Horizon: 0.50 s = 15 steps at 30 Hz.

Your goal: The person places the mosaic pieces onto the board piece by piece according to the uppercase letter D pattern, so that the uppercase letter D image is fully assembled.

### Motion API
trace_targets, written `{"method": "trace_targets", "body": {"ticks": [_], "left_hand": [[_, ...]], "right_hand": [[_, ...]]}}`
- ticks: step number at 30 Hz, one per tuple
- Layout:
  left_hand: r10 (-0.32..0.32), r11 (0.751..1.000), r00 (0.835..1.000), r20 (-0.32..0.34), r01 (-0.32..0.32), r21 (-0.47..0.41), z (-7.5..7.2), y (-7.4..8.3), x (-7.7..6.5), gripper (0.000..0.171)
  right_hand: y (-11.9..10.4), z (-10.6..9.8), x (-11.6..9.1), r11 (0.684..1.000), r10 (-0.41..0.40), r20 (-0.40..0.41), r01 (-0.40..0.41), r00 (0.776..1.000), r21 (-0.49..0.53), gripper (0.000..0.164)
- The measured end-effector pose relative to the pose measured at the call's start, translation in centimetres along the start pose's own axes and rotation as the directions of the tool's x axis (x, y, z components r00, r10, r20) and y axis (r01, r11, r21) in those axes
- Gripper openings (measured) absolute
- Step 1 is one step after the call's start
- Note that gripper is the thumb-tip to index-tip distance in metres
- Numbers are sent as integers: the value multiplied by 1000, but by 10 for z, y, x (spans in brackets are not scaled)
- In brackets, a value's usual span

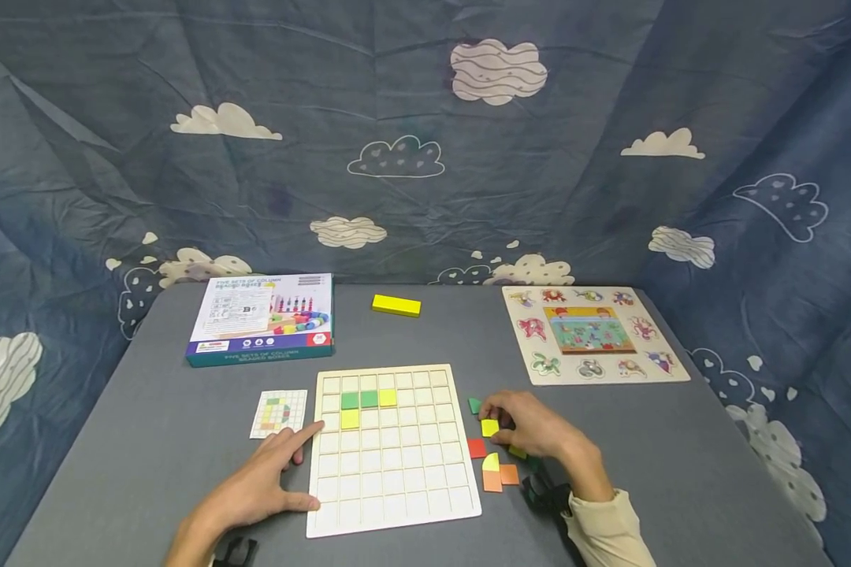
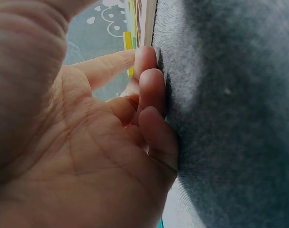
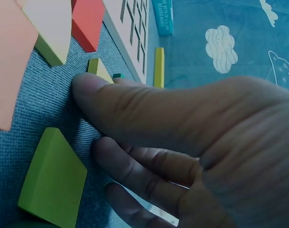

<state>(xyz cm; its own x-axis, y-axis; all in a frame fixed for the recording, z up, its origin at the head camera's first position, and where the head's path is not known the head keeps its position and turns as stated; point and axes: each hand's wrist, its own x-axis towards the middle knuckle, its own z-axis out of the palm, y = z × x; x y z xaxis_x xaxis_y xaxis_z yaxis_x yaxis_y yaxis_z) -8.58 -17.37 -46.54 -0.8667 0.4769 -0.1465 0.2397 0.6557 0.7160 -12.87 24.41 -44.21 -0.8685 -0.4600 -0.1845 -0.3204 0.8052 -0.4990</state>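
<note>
A pale wooden grid board (image 1: 403, 457) lies in the middle of the table. Green tiles (image 1: 351, 401) and yellow tiles (image 1: 387, 398) sit in several of its upper-left squares. My left hand (image 1: 255, 482) rests at the board's left edge, index finger and thumb spread along it, other fingers bent on the cloth. Right of the board, my right hand (image 1: 539, 429) pinches a yellow square tile (image 1: 490, 428) between thumb and index finger, low at the table. In the right wrist view the thumb partly hides that tile (image 3: 99, 69).
Around the right hand lie a red tile (image 1: 476, 448), orange tiles (image 1: 492, 480), a yellow rounded piece (image 1: 491, 461) and a green tile (image 1: 474, 405). A pattern card (image 1: 280, 413) lies left of the board. Behind are a game box (image 1: 261, 319), a yellow block (image 1: 396, 305) and a picture puzzle (image 1: 596, 335).
</note>
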Motion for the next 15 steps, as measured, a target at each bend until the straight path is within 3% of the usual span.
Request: {"method": "trace_targets", "body": {"ticks": [15], "left_hand": [[-4,1000,1000,4,4,-7,-1,0,0,99]], "right_hand": [[-10,2,8,998,9,-30,-11,1000,-66,23]]}}
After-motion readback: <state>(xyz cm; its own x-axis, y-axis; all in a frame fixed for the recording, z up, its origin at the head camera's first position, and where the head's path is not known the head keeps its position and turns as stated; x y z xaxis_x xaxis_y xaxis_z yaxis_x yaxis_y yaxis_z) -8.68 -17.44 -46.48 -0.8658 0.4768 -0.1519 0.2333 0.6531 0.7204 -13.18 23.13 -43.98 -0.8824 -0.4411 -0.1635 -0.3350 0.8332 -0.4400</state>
